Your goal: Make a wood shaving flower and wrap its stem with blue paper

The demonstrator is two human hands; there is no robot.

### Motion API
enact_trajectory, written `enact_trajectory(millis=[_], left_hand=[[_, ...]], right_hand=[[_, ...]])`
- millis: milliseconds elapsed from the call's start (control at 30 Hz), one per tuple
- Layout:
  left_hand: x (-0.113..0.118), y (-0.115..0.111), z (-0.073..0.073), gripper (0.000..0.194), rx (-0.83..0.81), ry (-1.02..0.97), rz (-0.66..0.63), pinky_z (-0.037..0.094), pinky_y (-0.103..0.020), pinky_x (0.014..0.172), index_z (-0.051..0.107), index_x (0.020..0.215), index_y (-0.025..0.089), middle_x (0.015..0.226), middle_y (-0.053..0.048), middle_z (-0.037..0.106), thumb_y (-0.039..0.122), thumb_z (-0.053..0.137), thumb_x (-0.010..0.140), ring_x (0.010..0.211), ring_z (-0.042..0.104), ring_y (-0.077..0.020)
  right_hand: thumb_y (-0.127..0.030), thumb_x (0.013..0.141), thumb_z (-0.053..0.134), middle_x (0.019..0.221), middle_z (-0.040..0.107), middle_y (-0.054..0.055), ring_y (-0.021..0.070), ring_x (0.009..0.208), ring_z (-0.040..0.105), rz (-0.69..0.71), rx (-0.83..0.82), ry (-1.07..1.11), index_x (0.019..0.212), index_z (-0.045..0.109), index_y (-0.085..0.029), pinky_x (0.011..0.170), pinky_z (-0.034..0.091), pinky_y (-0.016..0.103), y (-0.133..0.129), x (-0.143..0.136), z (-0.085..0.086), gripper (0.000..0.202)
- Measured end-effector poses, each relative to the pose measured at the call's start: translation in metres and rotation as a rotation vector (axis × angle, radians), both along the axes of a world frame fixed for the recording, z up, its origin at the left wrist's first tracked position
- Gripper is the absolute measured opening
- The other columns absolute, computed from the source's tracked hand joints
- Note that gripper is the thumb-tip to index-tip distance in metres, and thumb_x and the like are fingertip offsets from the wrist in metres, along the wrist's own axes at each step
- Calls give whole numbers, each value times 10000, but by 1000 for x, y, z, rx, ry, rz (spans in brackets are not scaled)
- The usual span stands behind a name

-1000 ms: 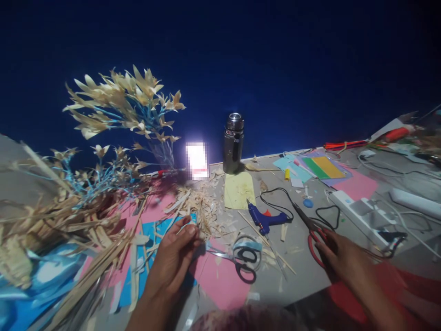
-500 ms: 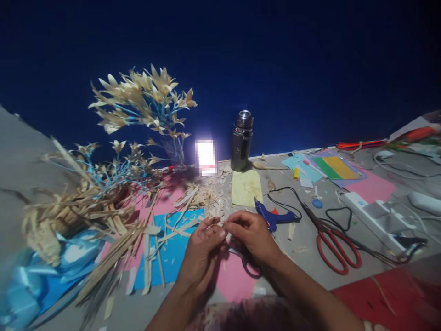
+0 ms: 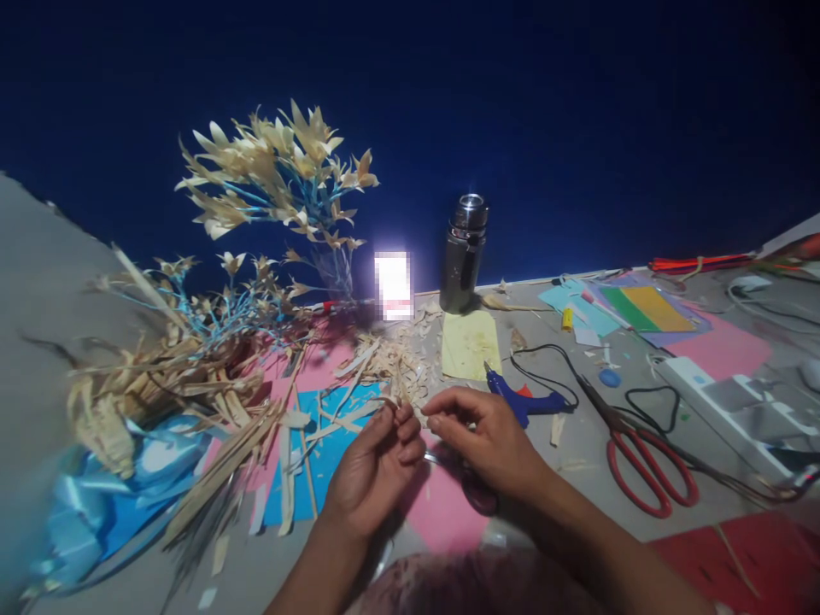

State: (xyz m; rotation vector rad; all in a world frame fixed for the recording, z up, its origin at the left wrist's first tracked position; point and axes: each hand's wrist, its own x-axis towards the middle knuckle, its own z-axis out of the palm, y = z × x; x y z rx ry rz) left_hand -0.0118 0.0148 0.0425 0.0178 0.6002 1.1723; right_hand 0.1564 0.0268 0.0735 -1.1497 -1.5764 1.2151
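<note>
My left hand is closed, palm partly up, thumb pressed to the bent fingers. A thin pale strip of dried husk shows at its fingertips. Just to the right, apart from it, my right hand has loosely bent fingers with a small gap at the tips; nothing shows between them. Below that hand are small dark-handled scissors, partly hidden. Pink paper lies beneath. Beyond the right hand lies a blue glue gun, with yellow paper behind it.
Husk flowers on blue stems rise at the left above dried husks and blue paper. A steel flask stands at the back beside a bright, blurred-out light. Red-handled scissors and a power strip lie right.
My hands have drawn apart; the fingertips touched before. The left hand has turned its palm more upward. The view has shifted slightly, so the table's things sit further right.
</note>
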Motion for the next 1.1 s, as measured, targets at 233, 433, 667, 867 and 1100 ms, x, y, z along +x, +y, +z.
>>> enact_trajectory(millis=[233, 433, 667, 867, 1100], left_hand=[[0, -2, -7, 221, -60, 16, 32, 441, -183, 473, 672, 819, 111, 770, -10, 615, 81, 868, 720, 619, 560, -88], [-2, -3, -5, 289, -53, -17, 57, 441, -175, 471, 691, 835, 118, 784, -10, 642, 98, 921, 662, 611, 566, -80], [0, -3, -6, 220, -58, 2, 57, 429, -153, 469, 669, 815, 140, 743, 15, 599, 76, 865, 737, 589, 547, -64], [-1, -4, -9, 252, -29, -12, 43, 433, -155, 470, 665, 803, 144, 743, 20, 592, 80, 888, 706, 580, 529, -61], [-1, -3, -9, 340, -36, -45, 43, 436, -146, 456, 683, 766, 124, 706, 31, 588, 98, 970, 587, 568, 537, -54]], right_hand=[[-221, 861, 657, 776, 753, 11, 126, 665, 632, 35, -38, -1, 879, 750, -173, 619, 467, 229, 0, -13, -5, 106], [-169, 855, 650, 758, 746, 3, 120, 645, 617, 40, -12, -41, 850, 759, -173, 626, 456, 231, -2, -17, -3, 109], [-155, 857, 653, 789, 763, 9, 132, 679, 650, 41, -13, -68, 843, 751, -179, 652, 481, 234, -4, -18, 0, 102], [-175, 862, 647, 795, 760, 8, 142, 715, 678, 37, -2, -28, 835, 744, -187, 677, 499, 239, -4, -20, 0, 101], [-191, 864, 645, 783, 749, 13, 133, 679, 656, 21, 7, 12, 837, 737, -177, 634, 488, 233, -6, -22, -2, 98]])
